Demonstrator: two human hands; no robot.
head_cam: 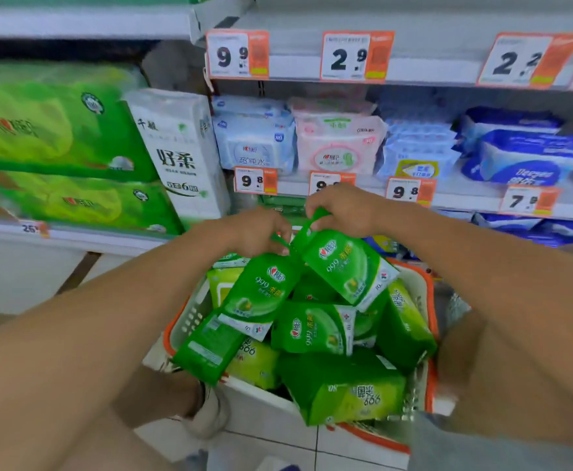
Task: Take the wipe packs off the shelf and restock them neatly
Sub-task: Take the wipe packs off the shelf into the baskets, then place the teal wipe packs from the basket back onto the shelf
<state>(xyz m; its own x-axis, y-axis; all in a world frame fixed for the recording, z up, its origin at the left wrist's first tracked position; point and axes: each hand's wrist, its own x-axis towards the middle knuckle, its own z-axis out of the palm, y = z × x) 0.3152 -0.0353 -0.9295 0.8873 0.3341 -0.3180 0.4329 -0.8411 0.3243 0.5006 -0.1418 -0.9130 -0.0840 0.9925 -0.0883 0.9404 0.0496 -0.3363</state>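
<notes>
Both hands were closed on handles of green wipe packs: the left hand [258,232] held one pack [244,311], the right hand [339,209] another [346,266], above a white basket [190,317] full of packs on the tiled floor [312,447]. Far behind stood shelves [346,73] with price tags [356,56].

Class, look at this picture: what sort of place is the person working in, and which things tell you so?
Most likely a supermarket aisle. Price tags line the shelf edges, packaged wipes sit in rows, and a shopping basket holds green wipe packs.
</notes>
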